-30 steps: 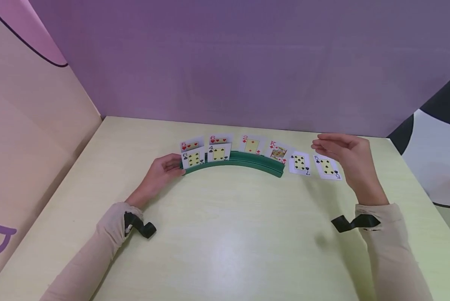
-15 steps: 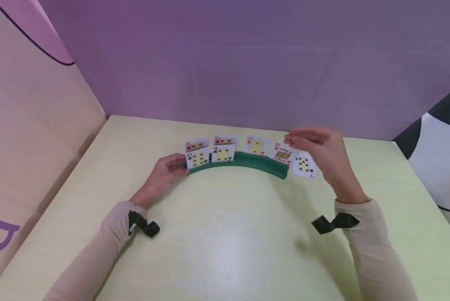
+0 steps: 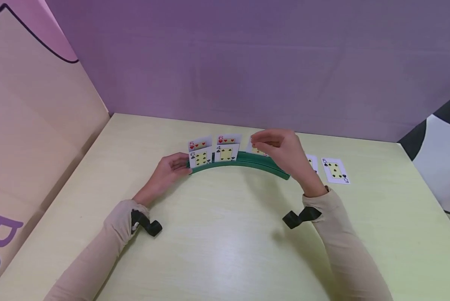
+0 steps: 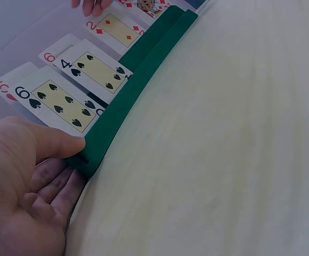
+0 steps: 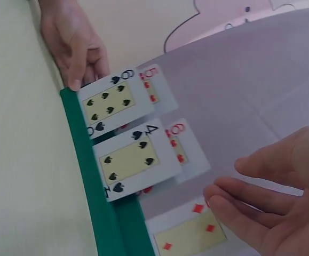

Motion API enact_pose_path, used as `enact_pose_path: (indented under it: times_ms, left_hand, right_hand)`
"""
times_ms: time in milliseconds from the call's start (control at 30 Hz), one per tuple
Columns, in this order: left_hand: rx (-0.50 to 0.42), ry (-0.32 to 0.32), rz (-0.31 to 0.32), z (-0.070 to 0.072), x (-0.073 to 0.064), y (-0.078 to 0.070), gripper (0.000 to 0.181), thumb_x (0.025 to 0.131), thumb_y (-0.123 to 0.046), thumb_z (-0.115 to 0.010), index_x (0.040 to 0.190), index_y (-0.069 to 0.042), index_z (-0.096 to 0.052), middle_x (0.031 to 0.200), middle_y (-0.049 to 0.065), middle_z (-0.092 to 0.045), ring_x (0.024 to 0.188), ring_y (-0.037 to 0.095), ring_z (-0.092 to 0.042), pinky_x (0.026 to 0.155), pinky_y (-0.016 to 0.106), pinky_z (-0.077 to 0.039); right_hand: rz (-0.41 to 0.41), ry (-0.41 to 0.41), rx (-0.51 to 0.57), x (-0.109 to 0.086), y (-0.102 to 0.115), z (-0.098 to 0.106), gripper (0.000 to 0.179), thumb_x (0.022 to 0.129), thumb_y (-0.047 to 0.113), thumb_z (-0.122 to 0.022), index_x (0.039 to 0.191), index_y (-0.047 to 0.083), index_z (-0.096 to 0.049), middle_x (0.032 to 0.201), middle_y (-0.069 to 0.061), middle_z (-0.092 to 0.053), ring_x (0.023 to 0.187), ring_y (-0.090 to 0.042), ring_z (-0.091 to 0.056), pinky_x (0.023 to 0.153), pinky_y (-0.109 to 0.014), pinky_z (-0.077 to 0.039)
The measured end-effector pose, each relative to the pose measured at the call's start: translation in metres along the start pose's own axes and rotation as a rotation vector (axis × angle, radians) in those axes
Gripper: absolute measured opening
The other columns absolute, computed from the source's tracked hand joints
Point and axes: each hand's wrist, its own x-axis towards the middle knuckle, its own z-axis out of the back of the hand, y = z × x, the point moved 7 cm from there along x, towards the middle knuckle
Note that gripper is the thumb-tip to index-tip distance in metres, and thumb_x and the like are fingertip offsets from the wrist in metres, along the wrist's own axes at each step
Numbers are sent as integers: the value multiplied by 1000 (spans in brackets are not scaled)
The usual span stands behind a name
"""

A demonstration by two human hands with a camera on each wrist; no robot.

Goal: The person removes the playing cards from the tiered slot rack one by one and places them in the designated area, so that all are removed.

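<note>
Clock centred on the rack, 12 away from the person. Nearest: beige fabric left sleeve at 8 and beige fabric right sleeve at 4, each with a black strap at the wrist, over a pale wood-look table. Left hand at 9: thumb on the front, fingers behind, gripping the end of the green curved plastic card rack, which stands on the table. Right hand at 2, raised over the rack: narrow gap between thumb and fingers, nothing visible in it. Front slot, from 9 toward 12: white paper six of spades, white paper four of spades. Off the rack at 3: white paper five of spades, plus a black-pip white card mostly hidden by the right hand. Rear slot: white paper five of hearts, six of hearts, two of diamonds, king of diamonds. Right fingertips near the two's top edge; contact, can't tell. Farthest, at 12: purple wall panel.
</note>
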Motion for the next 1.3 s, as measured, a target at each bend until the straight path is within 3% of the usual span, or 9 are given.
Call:
enact_pose_path:
  times_ms: [233,433,667,867,1100,1300]
  left_hand:
    - [13,-7,3,1,0,-3,40,91,5,-67,130,3,-58,129,21,-63,119,29,-61,99,27,-53]
    - [15,3,5,1,0,-3,41,91,4,-67,131,3,-58,129,20,-63,119,29,-61,98,26,-53]
    - [14,-1,-4,2,-2,-7,41,90,6,-67,130,5,-57,129,23,-62,119,31,-61,97,26,-53]
    - [-5,1,1,1,-2,-8,41,90,8,-66,130,6,-57,129,24,-62,118,32,-61,96,26,-55]
    - [-5,2,6,-2,0,-7,41,90,7,-67,130,6,-57,129,24,-62,118,32,-61,96,26,-54]
    - [3,3,11,-1,-2,-7,42,90,7,-67,131,6,-56,130,24,-61,120,32,-61,97,27,-54]
  right_hand:
    - [34,51,-150,11,5,-26,28,96,7,-64,124,7,-68,116,-15,-70,102,-27,-69,91,-42,-58]
    - [37,98,-220,13,1,-41,28,96,4,-63,124,4,-67,116,-16,-70,103,-28,-69,91,-43,-58]
    - [56,89,-179,18,-12,-52,13,94,2,-65,106,-2,-69,106,-16,-70,97,-28,-69,87,-42,-59]
    - [32,92,-182,21,-30,-61,18,95,3,-64,110,-5,-69,103,-19,-72,95,-29,-70,84,-44,-60]
    - [22,67,-171,19,-37,-64,13,95,4,-64,84,-3,-64,99,-19,-72,94,-30,-70,85,-44,-59]
    - [18,48,-152,19,-38,-65,16,95,4,-64,81,-2,-63,95,-17,-73,90,-28,-70,81,-43,-60]
